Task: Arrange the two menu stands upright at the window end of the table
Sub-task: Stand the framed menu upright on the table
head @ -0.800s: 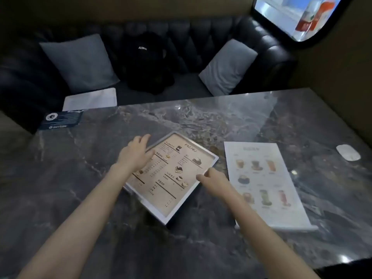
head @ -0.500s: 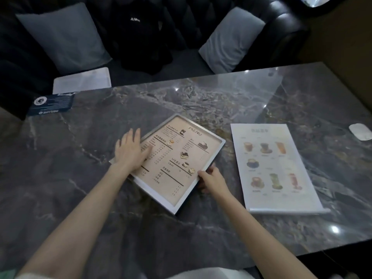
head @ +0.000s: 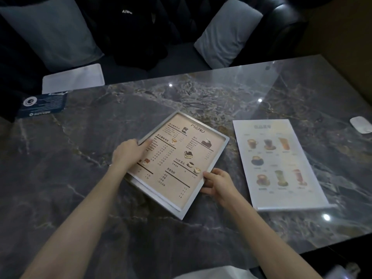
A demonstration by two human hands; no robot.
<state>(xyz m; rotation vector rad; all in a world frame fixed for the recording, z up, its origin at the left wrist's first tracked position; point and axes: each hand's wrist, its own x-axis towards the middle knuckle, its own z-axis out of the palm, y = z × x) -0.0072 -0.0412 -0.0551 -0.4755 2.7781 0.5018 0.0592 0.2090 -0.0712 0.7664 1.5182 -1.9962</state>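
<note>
A beige menu stand [head: 181, 158] in a silver frame lies at an angle in the middle of the dark marble table [head: 80, 168]. My left hand [head: 128, 152] grips its left edge, thumb on the printed face. My right hand [head: 218, 183] grips its right edge near the lower corner. The near edge of the frame looks slightly raised off the table. A second, white menu stand [head: 279, 164] with drink pictures lies flat to the right, untouched.
A blue card [head: 43, 104] rests at the table's far left edge and a white mouse-like object [head: 360, 124] at the far right. Behind the table stands a dark sofa with two grey cushions [head: 229, 33], a black bag [head: 130, 29] and a white pad [head: 73, 78].
Both hands went from resting on the beige menu stand to gripping its side edges. The camera tilted down, so the window has left the view.
</note>
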